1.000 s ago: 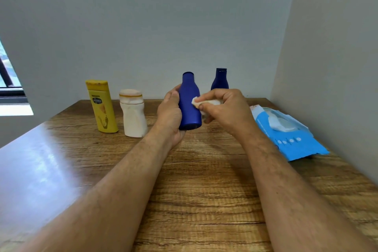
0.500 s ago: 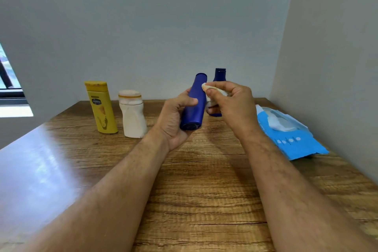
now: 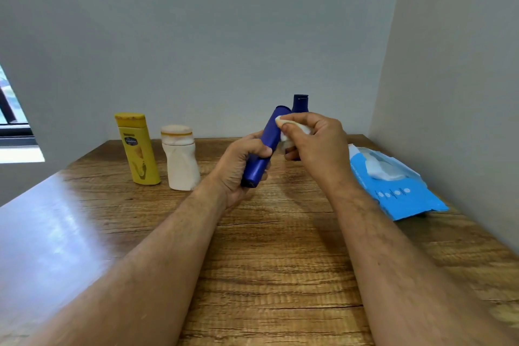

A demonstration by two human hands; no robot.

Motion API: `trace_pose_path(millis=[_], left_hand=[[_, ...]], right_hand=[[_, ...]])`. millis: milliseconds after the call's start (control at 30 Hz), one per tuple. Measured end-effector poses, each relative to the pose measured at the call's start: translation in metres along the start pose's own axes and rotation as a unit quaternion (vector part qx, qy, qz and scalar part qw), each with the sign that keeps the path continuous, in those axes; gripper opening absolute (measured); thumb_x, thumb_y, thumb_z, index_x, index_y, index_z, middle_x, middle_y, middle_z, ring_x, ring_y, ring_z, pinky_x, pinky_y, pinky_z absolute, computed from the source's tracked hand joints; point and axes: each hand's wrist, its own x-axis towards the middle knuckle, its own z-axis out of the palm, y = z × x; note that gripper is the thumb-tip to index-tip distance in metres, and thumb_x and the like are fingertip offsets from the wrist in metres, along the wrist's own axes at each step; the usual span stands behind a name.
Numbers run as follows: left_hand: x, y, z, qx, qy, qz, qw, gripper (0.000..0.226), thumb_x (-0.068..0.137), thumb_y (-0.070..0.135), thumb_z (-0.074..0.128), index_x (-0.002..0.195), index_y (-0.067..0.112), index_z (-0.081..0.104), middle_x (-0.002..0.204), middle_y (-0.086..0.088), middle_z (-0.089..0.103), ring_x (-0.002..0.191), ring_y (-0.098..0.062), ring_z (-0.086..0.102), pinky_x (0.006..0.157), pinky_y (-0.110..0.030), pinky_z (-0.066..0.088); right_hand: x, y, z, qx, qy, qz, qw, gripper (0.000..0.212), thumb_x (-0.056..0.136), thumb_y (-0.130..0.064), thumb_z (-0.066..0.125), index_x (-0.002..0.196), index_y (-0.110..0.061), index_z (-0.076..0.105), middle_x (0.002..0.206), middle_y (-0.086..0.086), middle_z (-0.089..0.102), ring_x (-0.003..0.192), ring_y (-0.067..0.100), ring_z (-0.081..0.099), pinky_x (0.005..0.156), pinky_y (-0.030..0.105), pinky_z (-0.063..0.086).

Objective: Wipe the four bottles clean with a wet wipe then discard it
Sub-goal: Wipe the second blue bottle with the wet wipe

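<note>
My left hand (image 3: 238, 168) grips a dark blue bottle (image 3: 266, 146) by its lower half, above the table and tilted with its top to the right. My right hand (image 3: 317, 143) pinches a bunched white wet wipe (image 3: 292, 126) against the bottle's neck. A second dark blue bottle (image 3: 300, 104) stands behind my right hand, mostly hidden. A yellow bottle (image 3: 139, 149) and a white bottle (image 3: 181, 160) stand upright side by side at the back left.
A blue wet-wipe pack (image 3: 393, 182) lies open at the right, near the side wall, with a wipe sticking out. The wooden table (image 3: 266, 261) meets walls at the back and right. A window is at the far left.
The blue bottle has tilted further, top to the right. My right hand with the wipe moved up from the bottle's middle to its neck.
</note>
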Motion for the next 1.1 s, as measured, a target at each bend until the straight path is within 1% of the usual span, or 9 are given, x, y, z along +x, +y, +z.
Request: trace_pose_path(millis=[67,167,300,533,700,767,967,1033,1100], left_hand=[[0.0001,-0.0022,0.0007,-0.006,-0.006,0.003,1.000,0.054,0.068,0.016,0.060,0.120,0.005,0.064,0.097,-0.010,0.063,0.069,-0.016,0.055,0.061,-0.030,0.042],[0.0014,-0.0051,0.0014,-0.039,0.006,0.005,0.999,0.048,0.071,0.019,0.058,0.114,0.000,0.063,0.090,-0.012,0.066,0.070,-0.019,0.058,0.062,-0.032,0.044],[0.0043,-0.0044,-0.0012,-0.089,0.035,0.011,0.995,0.034,0.082,0.022,0.056,0.107,0.000,0.061,0.097,-0.020,0.063,0.074,-0.025,0.059,0.061,-0.034,0.048],[0.0033,-0.0018,0.0006,-0.111,0.008,-0.008,0.994,0.046,0.085,0.027,0.054,0.122,0.001,0.061,0.096,-0.018,0.068,0.075,-0.028,0.063,0.063,-0.036,0.052],[0.0028,-0.0024,0.0001,-0.109,0.023,-0.013,0.994,0.037,0.089,0.026,0.053,0.114,0.002,0.065,0.092,-0.017,0.069,0.071,-0.026,0.064,0.062,-0.037,0.051],[0.0020,-0.0015,-0.0007,-0.110,0.016,-0.017,0.994,0.038,0.090,0.026,0.051,0.115,0.002,0.064,0.091,-0.017,0.069,0.071,-0.026,0.064,0.062,-0.037,0.051],[-0.0023,0.0021,0.0026,-0.088,-0.047,-0.027,0.995,0.040,0.093,0.026,0.043,0.119,0.000,0.059,0.091,-0.019,0.070,0.070,-0.028,0.060,0.062,-0.036,0.049],[-0.0027,0.0003,0.0040,-0.062,-0.044,-0.003,0.997,0.038,0.095,0.025,0.041,0.118,0.001,0.059,0.088,-0.016,0.071,0.071,-0.027,0.059,0.064,-0.036,0.048],[-0.0018,-0.0018,0.0034,-0.042,-0.031,0.022,0.998,0.038,0.092,0.026,0.045,0.117,0.001,0.059,0.086,-0.014,0.072,0.071,-0.026,0.059,0.064,-0.037,0.048]], right_hand=[[0.0013,-0.0006,-0.0043,0.014,0.008,0.001,1.000,0.015,0.089,-0.026,0.074,0.103,-0.021,0.076,0.093,-0.001,0.074,0.066,0.017,0.071,0.059,0.027,0.061],[0.0001,-0.0023,-0.0080,0.026,-0.060,-0.002,0.998,0.011,0.084,-0.020,0.079,0.095,-0.017,0.079,0.089,0.002,0.074,0.063,0.023,0.071,0.056,0.032,0.060],[-0.0071,-0.0029,-0.0011,-0.007,-0.135,-0.005,0.991,0.009,0.082,-0.017,0.080,0.091,-0.015,0.078,0.089,0.003,0.073,0.060,0.015,0.069,0.051,0.024,0.055],[-0.0022,0.0028,-0.0001,-0.056,-0.008,-0.063,0.996,0.013,0.090,-0.025,0.072,0.102,-0.024,0.076,0.097,-0.008,0.072,0.071,0.010,0.069,0.059,0.020,0.057],[-0.0042,0.0025,-0.0029,-0.033,-0.098,-0.044,0.994,0.010,0.082,-0.020,0.080,0.091,-0.020,0.079,0.092,-0.003,0.073,0.072,0.012,0.069,0.052,0.017,0.051],[-0.0050,0.0030,-0.0010,-0.048,-0.100,-0.053,0.992,0.008,0.081,-0.022,0.081,0.089,-0.022,0.079,0.091,-0.007,0.072,0.075,0.011,0.069,0.054,0.017,0.051],[0.0021,0.0060,0.0008,-0.026,0.047,-0.078,0.995,0.010,0.092,-0.026,0.069,0.100,-0.027,0.075,0.098,-0.013,0.071,0.092,0.013,0.070,0.073,0.042,0.062],[0.0021,0.0048,-0.0008,-0.030,0.070,-0.089,0.993,0.012,0.092,-0.026,0.069,0.102,-0.026,0.075,0.098,-0.014,0.071,0.094,0.012,0.069,0.073,0.041,0.062],[0.0003,0.0033,-0.0014,-0.044,0.044,-0.099,0.993,0.012,0.090,-0.023,0.071,0.100,-0.026,0.076,0.097,-0.012,0.073,0.090,0.010,0.070,0.071,0.038,0.063]])
